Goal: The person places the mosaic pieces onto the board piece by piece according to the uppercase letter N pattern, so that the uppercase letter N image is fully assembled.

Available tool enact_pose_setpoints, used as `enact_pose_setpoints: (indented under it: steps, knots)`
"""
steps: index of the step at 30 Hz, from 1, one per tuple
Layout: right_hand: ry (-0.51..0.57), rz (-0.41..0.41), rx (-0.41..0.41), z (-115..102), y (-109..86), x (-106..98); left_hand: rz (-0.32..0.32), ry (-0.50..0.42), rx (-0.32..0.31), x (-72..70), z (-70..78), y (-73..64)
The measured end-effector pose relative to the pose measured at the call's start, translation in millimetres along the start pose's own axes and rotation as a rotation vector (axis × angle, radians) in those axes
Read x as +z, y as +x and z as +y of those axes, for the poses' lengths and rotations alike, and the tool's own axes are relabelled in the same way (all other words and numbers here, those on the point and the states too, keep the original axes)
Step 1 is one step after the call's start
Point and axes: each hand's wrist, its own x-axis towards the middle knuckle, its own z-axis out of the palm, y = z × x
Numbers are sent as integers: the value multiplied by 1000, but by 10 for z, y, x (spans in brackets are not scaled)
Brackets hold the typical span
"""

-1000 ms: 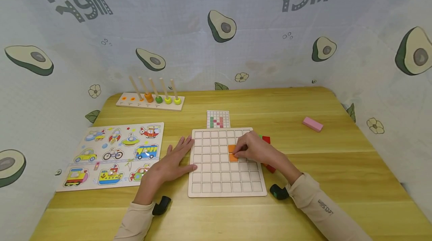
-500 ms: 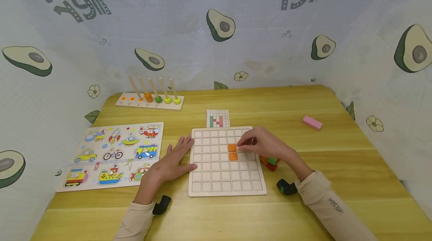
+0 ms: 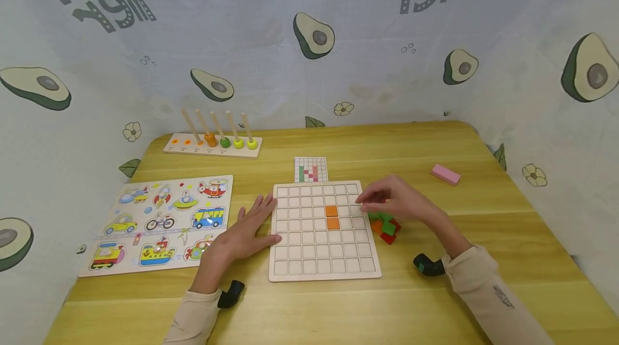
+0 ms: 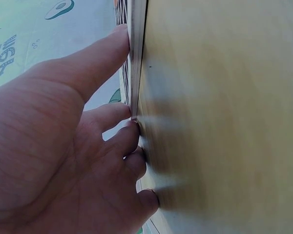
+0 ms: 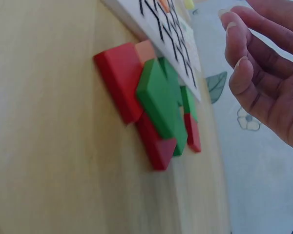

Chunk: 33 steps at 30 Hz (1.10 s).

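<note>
A wooden grid board (image 3: 309, 267) lies in the middle of the table in the head view, with two orange square tiles (image 3: 332, 223) set in neighbouring cells, one above the other. My left hand (image 3: 244, 233) rests at the board's left edge, fingers spread and thumb touching the rim. Above the board's right edge hovers my right hand (image 3: 398, 201), its fingers loosely bent; the right wrist view shows nothing between them. Close below it lies a loose pile of red, green and orange tiles (image 3: 388, 228), partly hidden by the hand. Green tiles (image 5: 156, 95) overlap red ones (image 5: 119, 73) there.
Behind the board lies a small printed pattern card (image 3: 310, 169). A vehicle picture puzzle (image 3: 159, 202) is at the left, a peg stand with coloured beads (image 3: 213, 146) at the back left. A pink block (image 3: 445, 174) lies at the right. Patterned cloth surrounds the table.
My right hand has let go of the lower orange tile and moved right, off the grid to above the tile pile, uncovering both orange tiles. My left hand has stayed in place.
</note>
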Motion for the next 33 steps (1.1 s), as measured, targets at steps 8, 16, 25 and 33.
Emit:
enact_pose_setpoints:
  steps: [8, 16, 25, 33]
  knots:
    - [-10, -17, 10, 165, -169, -29, 1, -10, 10, 2, -6, -27]
    - [-3, -54, 16, 217, -286, -44, 8, -13, 17, -6, -4, -33]
    - [-35, -91, -3, 284, -338, -19, 1, -6, 20, 10, 9, -12]
    - [-50, -128, 49, 298, -345, -49, 4, -6, 21, -4, -2, -11]
